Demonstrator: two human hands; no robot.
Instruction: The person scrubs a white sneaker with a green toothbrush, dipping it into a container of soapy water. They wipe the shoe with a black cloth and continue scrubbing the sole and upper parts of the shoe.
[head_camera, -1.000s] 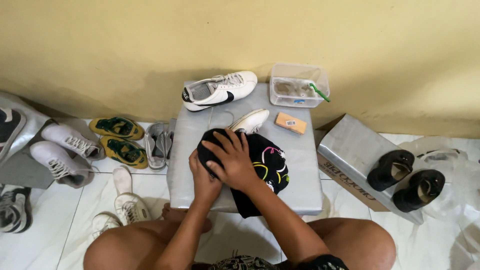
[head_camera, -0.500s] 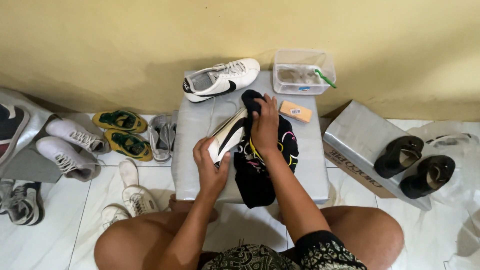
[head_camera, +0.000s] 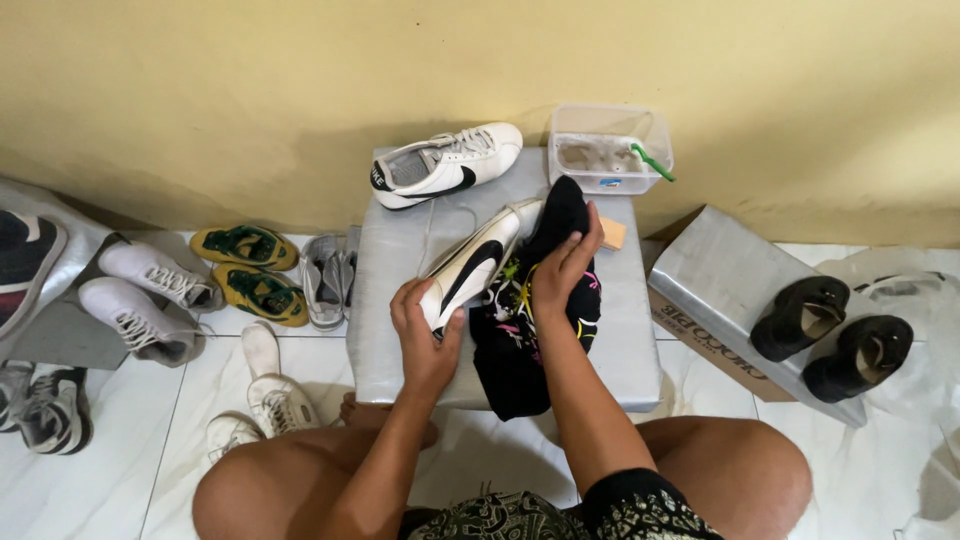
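My left hand (head_camera: 425, 325) grips the heel end of a white sneaker with a black swoosh (head_camera: 470, 265), tilted up over a grey padded stool (head_camera: 400, 300). My right hand (head_camera: 562, 268) holds a black cloth with colourful print (head_camera: 525, 340) against the shoe's toe side; the cloth hangs down over the stool's front. The matching white sneaker (head_camera: 445, 165) lies on its side at the stool's far edge.
A clear plastic tub with a green brush (head_camera: 610, 150) and a small orange block (head_camera: 612, 233) sit at the stool's far right. A grey box (head_camera: 720, 280) carries black sandals (head_camera: 835, 335). Yellow-green sandals (head_camera: 250, 270), grey shoes (head_camera: 325, 275) and white sneakers (head_camera: 150, 290) lie on the tiled floor at left.
The shoe was covered by the cloth under both hands; now my left hand has lifted it out and tilted it, while my right hand moved the cloth up along its side.
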